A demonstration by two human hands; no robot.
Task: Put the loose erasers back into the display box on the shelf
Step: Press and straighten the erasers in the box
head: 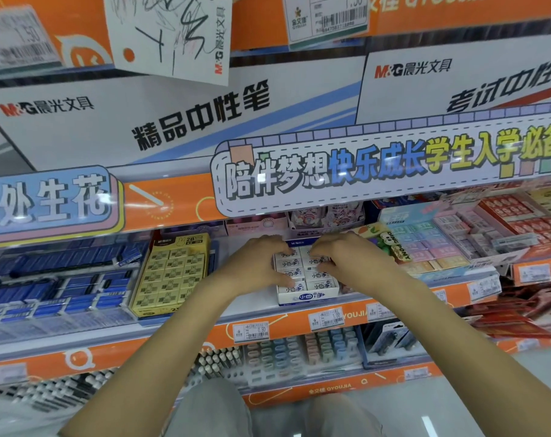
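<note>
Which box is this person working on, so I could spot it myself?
Find the long white banner with colourful lettering over the orange shelf. Directly below it, both hands rest on a small white cardboard display box of white erasers with blue print. Its left neighbour is a yellow box; pastel erasers sit to the right.
</note>
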